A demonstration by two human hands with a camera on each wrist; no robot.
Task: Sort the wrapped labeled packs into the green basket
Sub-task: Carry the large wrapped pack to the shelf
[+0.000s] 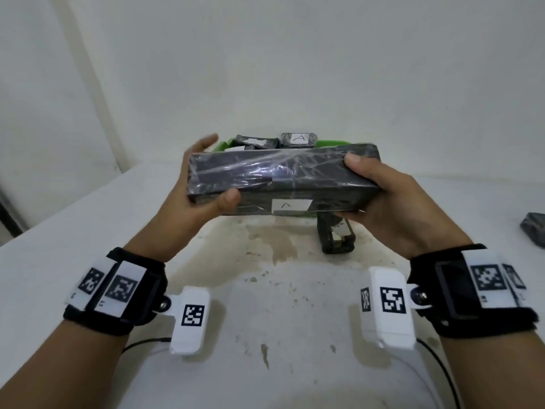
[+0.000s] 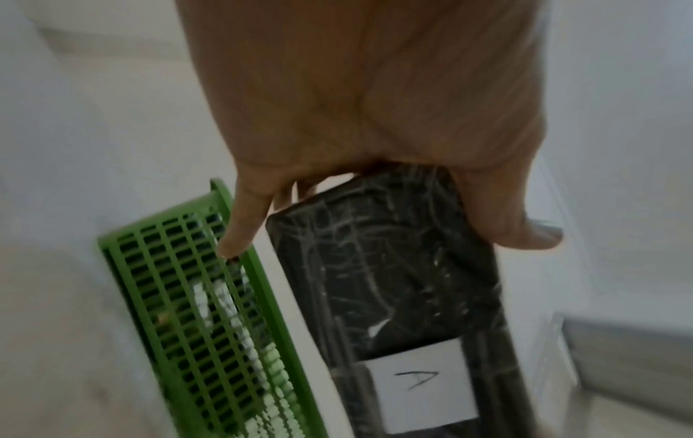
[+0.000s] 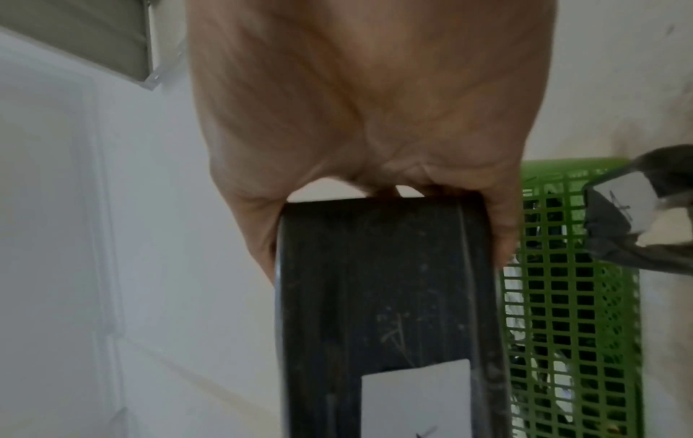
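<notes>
I hold a long black plastic-wrapped pack (image 1: 280, 175) level in both hands, just in front of and above the green basket (image 1: 223, 144). Its white label marked A (image 1: 287, 205) faces me. My left hand (image 1: 215, 172) grips the left end, thumb on the near face and fingers reaching behind. My right hand (image 1: 354, 187) grips the right end, thumb on top and fingers underneath. The left wrist view has the pack (image 2: 394, 281) beside the basket's mesh wall (image 2: 187, 296). In the right wrist view the pack (image 3: 375, 281) hangs next to the basket (image 3: 570, 296). Most of the basket is hidden.
Two wrapped packs (image 1: 259, 142) (image 1: 298, 139) show above the basket's rim, one marked A. A small wrapped pack (image 1: 336, 236) stands on the stained white table (image 1: 88, 231) below my right hand. Another dark pack (image 1: 533, 230) lies at the right edge. A white wall stands close behind.
</notes>
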